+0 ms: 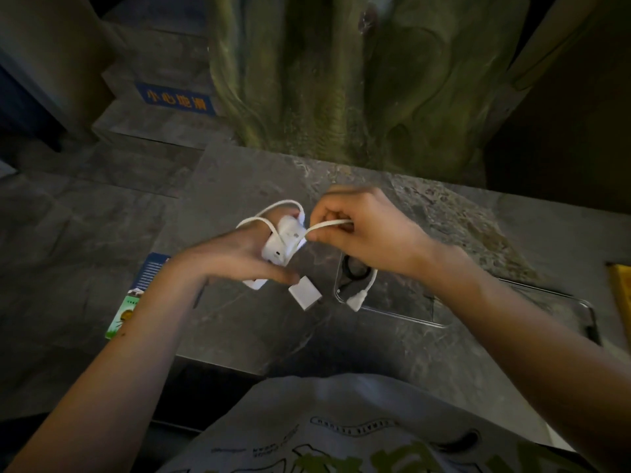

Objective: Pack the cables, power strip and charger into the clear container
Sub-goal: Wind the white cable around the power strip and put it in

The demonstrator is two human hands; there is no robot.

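Note:
My left hand grips a white power strip above the grey stone table. Its white cable loops around the strip and over my left hand. My right hand pinches that cable just right of the strip. The cable's free end, a white plug, hangs down over the clear container. A coiled black cable lies inside the container, partly hidden by my right wrist. A small white charger lies on the table between my hands and the container.
A colourful leaflet lies at the table's left edge, under my left forearm. A second clear piece lies to the right of the container. A yellow object sits at the far right. A green sculpted trunk rises behind the table.

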